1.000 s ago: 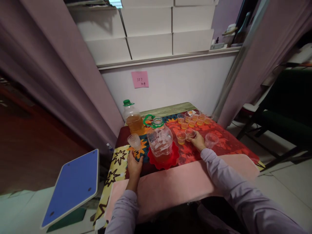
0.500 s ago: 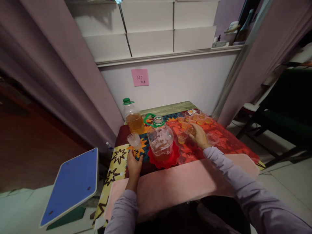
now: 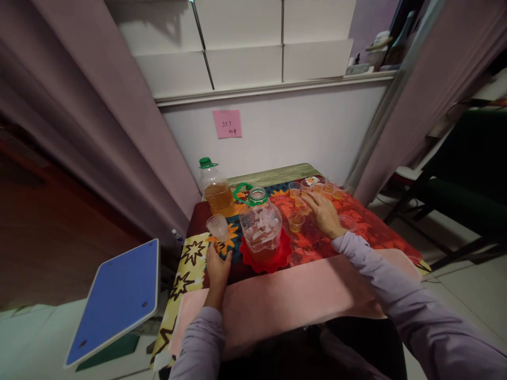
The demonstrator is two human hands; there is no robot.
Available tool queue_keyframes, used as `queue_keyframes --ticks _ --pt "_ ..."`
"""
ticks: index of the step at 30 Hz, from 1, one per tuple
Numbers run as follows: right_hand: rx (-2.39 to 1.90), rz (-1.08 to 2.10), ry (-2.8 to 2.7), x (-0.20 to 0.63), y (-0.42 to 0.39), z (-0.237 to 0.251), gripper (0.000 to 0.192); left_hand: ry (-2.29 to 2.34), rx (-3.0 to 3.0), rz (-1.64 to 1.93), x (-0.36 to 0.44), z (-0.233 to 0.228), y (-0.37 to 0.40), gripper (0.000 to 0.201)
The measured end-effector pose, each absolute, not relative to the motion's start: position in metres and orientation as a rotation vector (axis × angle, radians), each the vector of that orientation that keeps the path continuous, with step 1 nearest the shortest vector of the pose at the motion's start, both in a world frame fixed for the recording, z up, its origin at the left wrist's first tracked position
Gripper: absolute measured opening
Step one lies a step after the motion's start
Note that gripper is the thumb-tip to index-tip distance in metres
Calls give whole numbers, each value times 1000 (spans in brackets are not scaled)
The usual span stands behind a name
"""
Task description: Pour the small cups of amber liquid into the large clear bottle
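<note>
My left hand (image 3: 218, 266) rests on the cloth just in front of a stack of clear plastic cups (image 3: 217, 228), thumb apart from the fingers and nothing in its grasp. My right hand (image 3: 325, 215) reaches over the small cups of amber liquid, fingers stretched out; it partly hides a cup (image 3: 304, 209) beneath it. Nearer to me stands another filled cup (image 3: 296, 221). Between my hands an uncapped clear jug (image 3: 260, 229) with a green handle and some liquid stands in a red scalloped dish (image 3: 287, 257).
A capped jug of amber liquid (image 3: 219, 198) stands at the back left. More filled cups (image 3: 328, 189) cluster at the back right. A clear plastic lid or shallow dish (image 3: 348, 222) lies right of my right hand. A pink mat (image 3: 285, 295) covers the front edge.
My right hand has let go of a cup, leaving it among the others, and has lifted slightly away with its fingers straighter. My left hand stays in place.
</note>
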State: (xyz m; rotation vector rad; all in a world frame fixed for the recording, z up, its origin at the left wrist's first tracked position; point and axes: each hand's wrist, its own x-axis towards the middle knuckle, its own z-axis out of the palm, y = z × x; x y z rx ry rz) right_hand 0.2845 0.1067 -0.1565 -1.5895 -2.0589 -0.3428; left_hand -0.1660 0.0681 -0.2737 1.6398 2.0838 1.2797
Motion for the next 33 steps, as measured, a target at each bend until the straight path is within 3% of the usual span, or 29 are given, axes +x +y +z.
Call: queue_keyframes --ticks 11,16,21,27,29,33 --pt "-1441 -513 -2251 281 113 -149 55 2079 1648 1295 -167 -280 71 72" --pt "-1414 -255 -1958 273 96 -154 52 2083 1653 1291 -169 -280 70 73" --pt "-1432 146 -1378 254 39 -182 63 2084 1662 1278 -170 -279 70 73" --pt "-1509 468 -1343 228 -4 -232 61 2081 1660 1259 -170 -278 74 72" --pt "-1536 485 -1360 227 -4 -239 67 2083 1655 1260 -170 -278 74 71" --pt "-1514 473 -1351 238 -9 -242 98 2084 1651 1265 -170 -276 73 71"
